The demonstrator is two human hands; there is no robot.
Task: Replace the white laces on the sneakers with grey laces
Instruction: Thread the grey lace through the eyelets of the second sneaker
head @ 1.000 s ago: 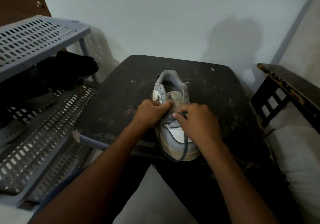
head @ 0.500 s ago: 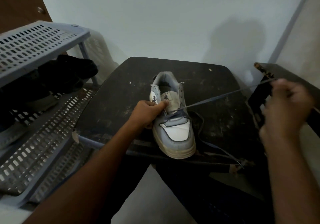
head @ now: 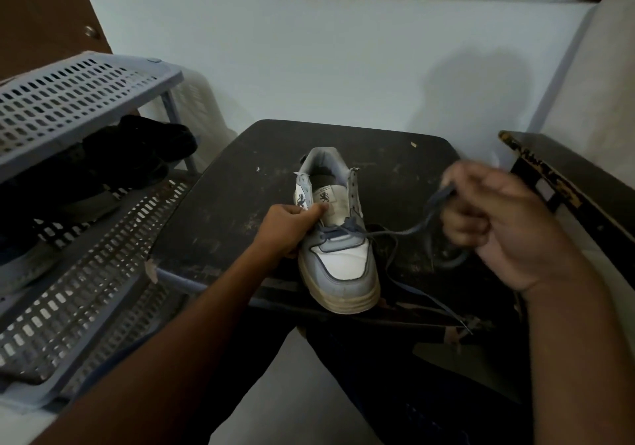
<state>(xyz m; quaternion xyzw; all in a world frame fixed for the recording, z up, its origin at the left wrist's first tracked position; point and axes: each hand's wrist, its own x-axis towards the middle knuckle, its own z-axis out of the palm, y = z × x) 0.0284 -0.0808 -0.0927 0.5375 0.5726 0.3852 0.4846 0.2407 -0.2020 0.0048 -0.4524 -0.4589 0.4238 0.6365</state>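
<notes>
A white and grey sneaker (head: pixel 343 266) stands on a dark worn table (head: pixel 395 169), toe toward me. A grey lace (head: pixel 391 235) crosses its lowest eyelets and trails off to the right and over the table's front edge. My left hand (head: pixel 287 229) grips the sneaker's left side at the tongue. My right hand (head: pixel 498 228), blurred, is raised to the right of the shoe and pinches one end of the grey lace, which hangs slack. No white lace is visible.
A grey perforated plastic shoe rack (head: pixel 68 204) stands at the left with dark shoes (head: pixel 137 155) on its shelf. A dark wooden chair (head: pixel 556 183) and a pale cushion are at the right. A pale wall lies behind the table.
My right hand left the eyelets, drew the grey lace far out to the right, then came back toward the shoe so the lace slackened. My left hand stayed on the sneaker.
</notes>
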